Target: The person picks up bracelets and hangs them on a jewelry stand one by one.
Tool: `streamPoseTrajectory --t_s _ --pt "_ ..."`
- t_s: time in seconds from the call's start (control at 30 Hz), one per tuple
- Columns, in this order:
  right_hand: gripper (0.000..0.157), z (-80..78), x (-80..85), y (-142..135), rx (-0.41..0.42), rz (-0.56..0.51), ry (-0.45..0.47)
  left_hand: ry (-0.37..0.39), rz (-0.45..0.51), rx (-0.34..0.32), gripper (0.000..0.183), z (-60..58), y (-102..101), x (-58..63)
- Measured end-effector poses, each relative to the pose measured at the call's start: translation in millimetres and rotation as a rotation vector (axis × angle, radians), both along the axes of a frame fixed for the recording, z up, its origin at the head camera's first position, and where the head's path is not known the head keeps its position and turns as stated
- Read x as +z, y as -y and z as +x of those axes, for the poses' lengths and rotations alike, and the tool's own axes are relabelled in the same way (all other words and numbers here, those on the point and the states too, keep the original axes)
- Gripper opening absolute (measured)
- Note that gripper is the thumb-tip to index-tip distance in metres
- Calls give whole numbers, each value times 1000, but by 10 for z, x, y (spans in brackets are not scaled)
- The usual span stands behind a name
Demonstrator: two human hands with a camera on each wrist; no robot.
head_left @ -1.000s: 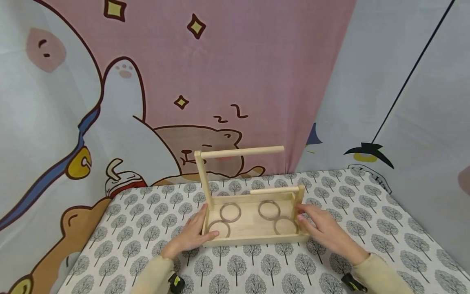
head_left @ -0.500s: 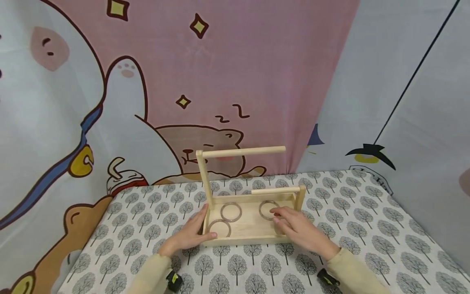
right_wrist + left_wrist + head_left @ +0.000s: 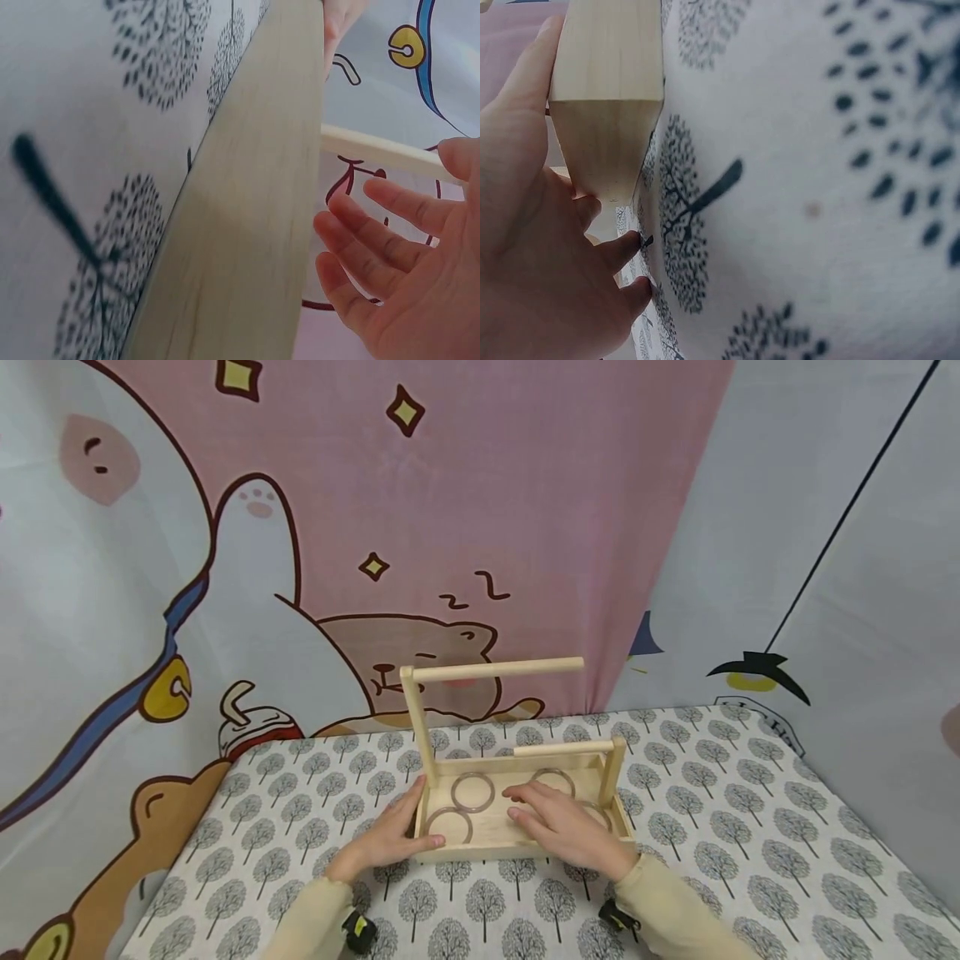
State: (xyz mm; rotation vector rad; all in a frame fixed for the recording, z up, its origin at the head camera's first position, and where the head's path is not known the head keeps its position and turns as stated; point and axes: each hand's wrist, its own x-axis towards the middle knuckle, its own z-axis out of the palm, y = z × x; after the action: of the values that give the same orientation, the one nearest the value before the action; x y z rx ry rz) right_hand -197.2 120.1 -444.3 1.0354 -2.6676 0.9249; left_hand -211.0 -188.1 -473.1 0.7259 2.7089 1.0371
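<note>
A pale wooden rack [image 3: 480, 853] stands on the table. It has a shallow tray base, a tall left post with a long bar [image 3: 498, 669], and a shorter right post with a lower bar [image 3: 562, 748]. Several thin, see-through bangle-like rings lie in the tray, among them an upper left ring [image 3: 472, 774] and a lower left ring [image 3: 448, 810]. My left hand [image 3: 388, 842] grips the tray's left front corner, thumb over the front rim. Over the tray's right half hovers my right hand [image 3: 567, 829], fingers loosely bent and holding nothing, partly hiding the right-hand rings.
The tabletop cloth [image 3: 750, 860] has a printed tree pattern. Behind it hangs a pink and white cartoon curtain [image 3: 525, 527]. Both bars reach across above the tray from opposite ends.
My right hand has left the tray's right end and moved left above the rings, toward the tray's middle. My left hand stays on the left corner; rack and rings look unmoved.
</note>
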Motion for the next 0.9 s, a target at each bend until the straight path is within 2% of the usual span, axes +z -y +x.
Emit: streamPoseTrajectory --t_s 0.27,0.53,0.77,0.9 --pt "45 -76 -55 151 6 4 51 0 24 7 106 -3 4 -9" --pt "37 -187 -74 293 26 -13 48 30 24 34 107 -7 -14 2" --pt "48 -271 -89 402 37 -12 86 41 33 37 107 -4 -17 10" --pt "48 -321 -117 467 54 -39 125 39 36 36 107 -14 -8 -6"
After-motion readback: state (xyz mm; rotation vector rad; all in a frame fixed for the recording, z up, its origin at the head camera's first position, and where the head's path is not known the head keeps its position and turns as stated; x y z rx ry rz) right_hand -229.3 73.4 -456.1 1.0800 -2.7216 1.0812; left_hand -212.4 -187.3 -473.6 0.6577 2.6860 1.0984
